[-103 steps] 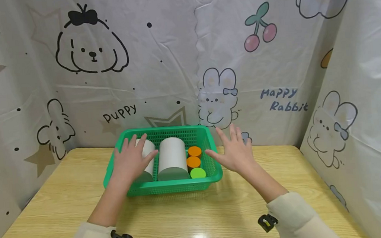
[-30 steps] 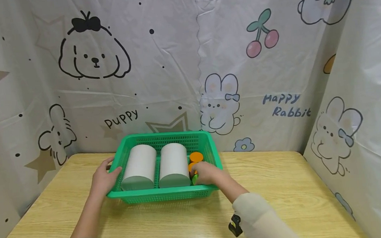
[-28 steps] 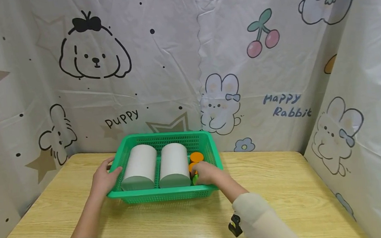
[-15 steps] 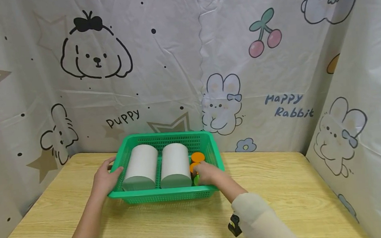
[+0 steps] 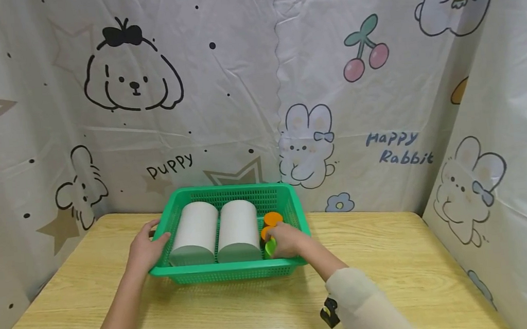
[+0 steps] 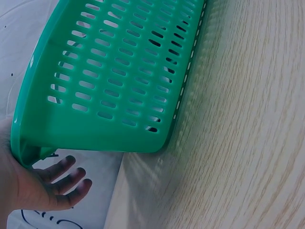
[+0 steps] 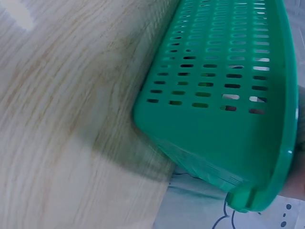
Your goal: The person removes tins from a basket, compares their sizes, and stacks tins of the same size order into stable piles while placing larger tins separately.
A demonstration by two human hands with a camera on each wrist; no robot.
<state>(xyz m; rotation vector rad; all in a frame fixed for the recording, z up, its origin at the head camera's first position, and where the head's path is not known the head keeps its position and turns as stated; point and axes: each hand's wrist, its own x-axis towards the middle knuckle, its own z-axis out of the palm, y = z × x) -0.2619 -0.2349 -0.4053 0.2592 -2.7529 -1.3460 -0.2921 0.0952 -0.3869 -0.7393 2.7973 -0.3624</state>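
A green plastic basket (image 5: 234, 266) sits on the table, holding two white cylinders (image 5: 197, 224) side by side and several small round-topped cylinders at its right. My left hand (image 5: 143, 249) holds the basket's left rim, thumb over the edge, fingers outside and under it in the left wrist view. Inside the basket's right part, my right hand (image 5: 290, 240) grips a small cylinder with a lime-green top (image 5: 270, 246), which leans. Behind it are two orange-topped cylinders (image 5: 273, 218), the nearer partly covered by my fingers. In the right wrist view the basket wall (image 7: 214, 129) hides my fingers.
The basket stands on a light wood table (image 5: 238, 311), near its back edge. A white printed curtain (image 5: 238, 84) hangs behind and on both sides. Each wrist wears a small black device, such as the right one (image 5: 329, 312).
Both hands hovered open over the basket earlier; the left came to its rim, the right went inside. Most recently the lime-green top tilts more and the right white cylinder has shifted slightly left.
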